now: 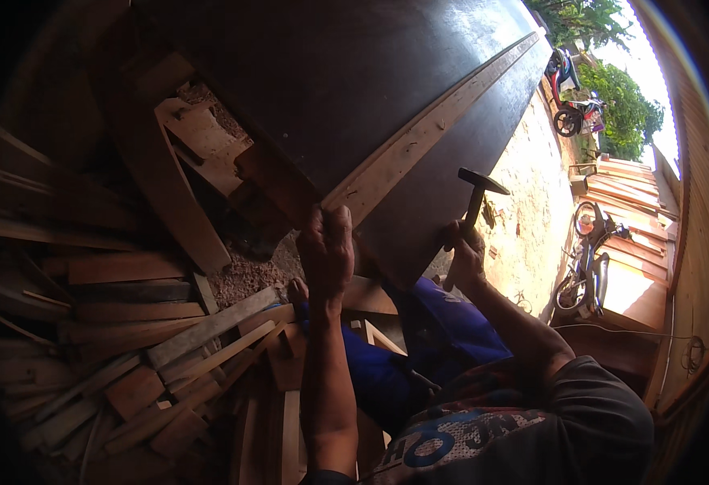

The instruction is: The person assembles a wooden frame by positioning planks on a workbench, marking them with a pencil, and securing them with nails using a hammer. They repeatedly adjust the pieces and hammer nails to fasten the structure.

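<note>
A long wooden strip [431,133] lies across a dark, smooth panel [290,89]. A few bent nails stick up from the strip near its close end and along its length. My left hand [327,250] grips that near end, fingers closed round it at the panel's edge. In my right hand [466,252] is a hammer [483,183], raised at the panel's right side with its dark head up. The hammer head is apart from the strip and the nails.
Offcuts and boards [136,287] are heaped at the left and below. A curved plank [178,190] leans left of the panel. Sunlit ground [524,234] lies to the right, with a bicycle [584,271], stacked boards [633,218] and a motorcycle [566,89] farther off.
</note>
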Available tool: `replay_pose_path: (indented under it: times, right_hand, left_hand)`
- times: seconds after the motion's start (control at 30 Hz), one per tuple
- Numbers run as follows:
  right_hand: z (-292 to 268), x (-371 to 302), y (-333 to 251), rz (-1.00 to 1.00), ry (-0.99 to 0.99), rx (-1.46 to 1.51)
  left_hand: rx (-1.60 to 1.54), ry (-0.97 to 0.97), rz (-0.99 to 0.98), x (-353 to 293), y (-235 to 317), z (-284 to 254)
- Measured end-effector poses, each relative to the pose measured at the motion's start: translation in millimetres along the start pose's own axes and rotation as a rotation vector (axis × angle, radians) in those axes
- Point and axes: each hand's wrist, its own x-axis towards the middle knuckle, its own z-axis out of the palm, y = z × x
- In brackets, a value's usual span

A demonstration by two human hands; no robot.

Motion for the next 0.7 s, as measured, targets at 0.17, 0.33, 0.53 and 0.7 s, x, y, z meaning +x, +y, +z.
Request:
replay_pose_path:
  times: [0.17, 0.33, 0.53, 0.7]
  right_hand:
    - [-4.2, -3.6, 10.7, 0.076, 0.071, 0.007]
    - [5.0, -18.2, -0.1, 0.143, 0.170, 0.193]
    - [-26.8, -29.0, 16.6, 0.288, 0.190, 0.413]
    - [-55.4, -37.8, 49.5, 0.446, 0.276, 0.533]
  left_hand:
    - [-0.024, -0.007, 0.040, -3.7, 2.0, 6.4]
    - [0.000, 0.014, -0.046, -12.4, 7.6, 8.6]
    - [0.018, 0.045, -0.098, -13.9, 11.0, 9.1]
    - [-0.002, 0.089, -0.162, -15.5, 16.6, 14.4]
